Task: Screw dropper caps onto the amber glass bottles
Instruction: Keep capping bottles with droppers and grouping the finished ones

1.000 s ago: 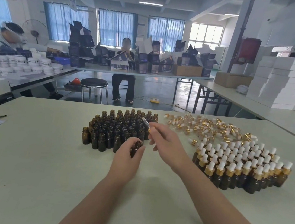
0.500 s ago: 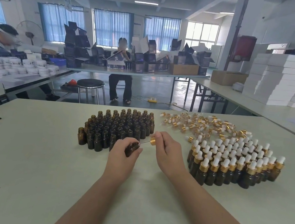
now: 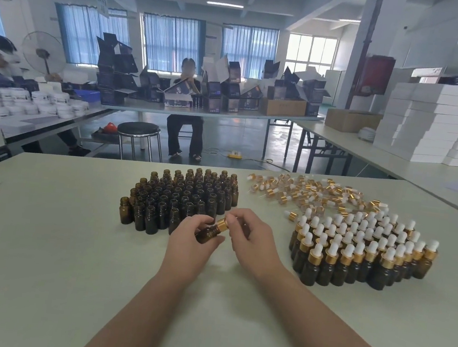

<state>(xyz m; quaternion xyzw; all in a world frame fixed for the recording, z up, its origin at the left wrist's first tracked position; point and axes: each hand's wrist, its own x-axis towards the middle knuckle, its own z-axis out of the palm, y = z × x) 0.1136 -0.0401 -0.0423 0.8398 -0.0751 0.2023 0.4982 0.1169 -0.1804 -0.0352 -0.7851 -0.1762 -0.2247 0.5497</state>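
— Pale counter [image 3: 42, 252] in a packing room, with other tables behind. What stands on it, starting from the left?
— First the open bottles [image 3: 179, 199], upright in a tight cluster. Just in front of their right edge the left hand [image 3: 188, 243] grips one bottle [image 3: 209, 232] clear of the counter, its fingers [image 3: 202, 221] curled round the glass.
— How does that bottle lie?
— Tilted: base low in the left palm, neck up and to the right. Its long axis points straight at the right hand [image 3: 254, 242]. On the neck sits a cap [image 3: 222, 225], and only its gold collar shows between the two hands.
— And on that side?
— There the right fingers [image 3: 235, 219] pinch the cap from its top end (the white bulb is hidden under them). It's a narrow hold, on the cap alone as far as I can judge.
— Screwed home?
— Cannot tell. My guess is that the twist is in hand, and it turns about that tilted axis: right fingers roll the collar while the left hand stops the glass from spinning.
— Further right?
— At the back lie the loose caps [image 3: 314, 194], scattered. In front of them are the capped bottles [image 3: 361, 251] in rows, near the right hand. That hand is nearer both, so it would suit fetching the next cap, and the left the next bottle.
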